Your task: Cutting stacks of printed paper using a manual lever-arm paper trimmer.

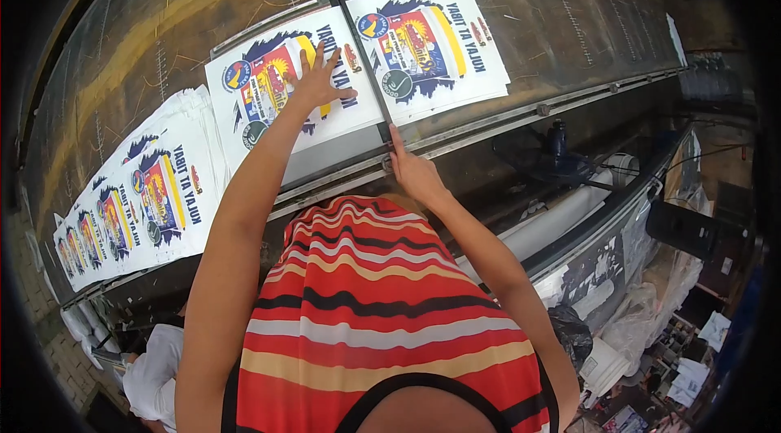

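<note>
My left hand (315, 82) lies flat with spread fingers on a printed white sheet (223, 103), which shows a colourful product pack and large lettering. Across the prints runs the dark bar of a guillotine-style paper trimmer (364, 55), its far end at a grey metal block. At the bar's near end is my right hand (418, 174), index finger stretched along the handle and the other fingers curled around it. Right of the bar lies a stack of similar printed sheets (488, 82). Part of the trimmer's grey bed (329, 152) shows below the left sheet.
Overlapping printed sheets (201, 238) fan out along the left of the worn tabletop (549, 12). A metal rail (488, 125) edges the table before me. Another person in a white shirt (152, 366) is at lower left. Rolls, plastic and a white bucket (604, 366) fill the right.
</note>
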A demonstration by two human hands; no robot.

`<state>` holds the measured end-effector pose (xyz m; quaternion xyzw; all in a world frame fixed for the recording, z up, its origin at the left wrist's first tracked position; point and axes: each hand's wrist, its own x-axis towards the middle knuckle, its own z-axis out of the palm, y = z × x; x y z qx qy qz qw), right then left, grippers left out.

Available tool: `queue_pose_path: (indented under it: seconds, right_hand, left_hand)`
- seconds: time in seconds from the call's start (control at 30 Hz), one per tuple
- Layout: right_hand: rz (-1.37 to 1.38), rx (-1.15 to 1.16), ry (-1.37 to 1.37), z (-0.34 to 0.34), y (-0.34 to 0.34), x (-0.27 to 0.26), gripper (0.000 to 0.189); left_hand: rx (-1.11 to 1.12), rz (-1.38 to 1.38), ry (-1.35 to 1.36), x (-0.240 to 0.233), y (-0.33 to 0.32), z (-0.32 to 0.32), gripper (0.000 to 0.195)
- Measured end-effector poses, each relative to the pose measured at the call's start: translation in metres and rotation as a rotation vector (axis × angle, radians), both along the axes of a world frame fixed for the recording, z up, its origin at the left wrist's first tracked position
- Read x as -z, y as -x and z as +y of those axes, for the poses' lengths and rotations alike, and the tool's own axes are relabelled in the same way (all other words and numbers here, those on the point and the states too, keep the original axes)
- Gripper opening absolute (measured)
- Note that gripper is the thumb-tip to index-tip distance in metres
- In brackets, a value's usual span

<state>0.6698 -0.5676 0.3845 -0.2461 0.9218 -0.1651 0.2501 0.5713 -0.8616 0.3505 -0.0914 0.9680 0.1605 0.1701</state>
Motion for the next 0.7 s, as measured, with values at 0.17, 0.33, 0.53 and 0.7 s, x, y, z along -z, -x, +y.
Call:
queue_pose_path:
  seconds: [0.17,0.33,0.53,0.7]
  right_hand:
    - [-0.142,0.152,0.498,0.007,0.011,-0.088,0.060]
    - [-0.607,0.155,0.816,0.020,0.074,-0.128,0.043]
    - [-0.085,0.404,0.595,-0.043,0.126,0.026,0.040]
    - [-0.047,0.351,0.713,-0.035,0.167,0.097,0.048]
  left_hand:
    - [0.010,0.039,-0.014,0.019,0.004,-0.002,0.126]
    - [0.050,0.023,-0.003,0.020,-0.002,0.007,0.128]
    - [-0.016,0.065,-0.088,0.009,-0.019,0.045,0.125]
    - [-0.021,0.254,-0.231,0.014,-0.026,0.065,0.114]
